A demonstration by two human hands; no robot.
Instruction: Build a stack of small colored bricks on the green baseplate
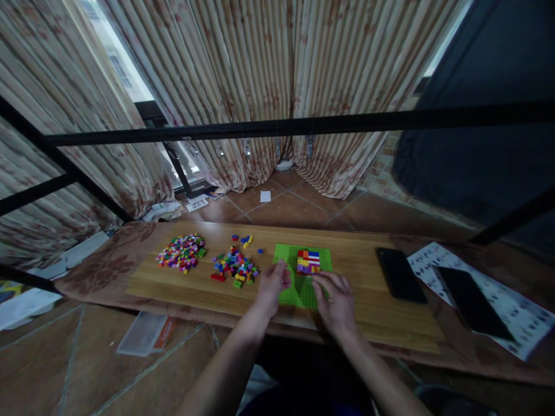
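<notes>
A green baseplate (299,297) lies on the wooden board, and a block of multicoloured bricks (308,261) stands on it, right of its middle. My left hand (272,284) is over the plate's left edge, fingers curled together; whatever is between them is too small to make out. My right hand (333,297) is at the plate's lower right, with thumb and forefinger pinched at the near edge of the brick block. Whether a small piece sits in that pinch cannot be made out.
Left of the plate lie a loose brick pile (236,264) and a larger pile (182,252). A black phone (401,274) rests at the board's right, beside a printed sheet (433,260) with another dark device (472,301). A black metal bar (269,128) crosses beyond the board.
</notes>
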